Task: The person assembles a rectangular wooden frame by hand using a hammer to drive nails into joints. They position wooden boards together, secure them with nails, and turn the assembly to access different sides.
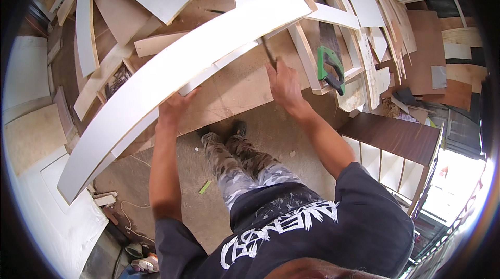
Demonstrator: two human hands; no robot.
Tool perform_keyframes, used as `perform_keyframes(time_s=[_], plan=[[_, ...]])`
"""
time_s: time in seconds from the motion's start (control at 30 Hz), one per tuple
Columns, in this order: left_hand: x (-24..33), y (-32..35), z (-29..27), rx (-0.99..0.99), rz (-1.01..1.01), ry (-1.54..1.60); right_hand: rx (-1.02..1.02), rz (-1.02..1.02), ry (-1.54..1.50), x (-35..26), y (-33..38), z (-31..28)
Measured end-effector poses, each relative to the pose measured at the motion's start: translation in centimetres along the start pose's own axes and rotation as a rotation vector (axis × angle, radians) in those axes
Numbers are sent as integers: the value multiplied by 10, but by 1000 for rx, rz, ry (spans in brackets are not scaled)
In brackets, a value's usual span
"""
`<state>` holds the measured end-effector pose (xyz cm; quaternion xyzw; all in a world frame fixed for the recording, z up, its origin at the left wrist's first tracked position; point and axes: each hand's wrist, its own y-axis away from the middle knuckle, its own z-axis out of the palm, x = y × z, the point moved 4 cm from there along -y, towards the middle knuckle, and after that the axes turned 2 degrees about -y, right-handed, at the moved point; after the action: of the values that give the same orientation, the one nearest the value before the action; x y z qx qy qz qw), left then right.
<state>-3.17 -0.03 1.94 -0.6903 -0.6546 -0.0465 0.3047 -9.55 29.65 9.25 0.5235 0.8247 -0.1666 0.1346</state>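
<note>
A long white board with bare wood edges slants across the bench, its near end jutting out at the left. My left hand grips its near edge around the middle, some of its fingers hidden beneath. To the right, my right hand is closed around a thin dark rod-like tool. That tool's far end reaches the board's edge, where its tip is hidden, so I cannot tell its kind. A second white strip shows just under the board's near edge.
The brown wooden bench carries several white and bare offcuts. A handsaw with a green handle rests on framing at the right. A dark-topped cabinet stands at the lower right. On the floor lies a green strip.
</note>
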Motion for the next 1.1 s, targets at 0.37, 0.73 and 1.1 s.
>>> perform_keyframes(time_s=[0.37, 0.73, 1.1], plan=[[2, -2, 3, 25, 23, -45, -74, 175, -105, 18, -2, 11], [10, -8, -3, -3, -12, 24, -28, 216, -112, 24, 2, 15], [5, -3, 1, 90, 105, -96, 113, 219, -235, 6, -5, 0]])
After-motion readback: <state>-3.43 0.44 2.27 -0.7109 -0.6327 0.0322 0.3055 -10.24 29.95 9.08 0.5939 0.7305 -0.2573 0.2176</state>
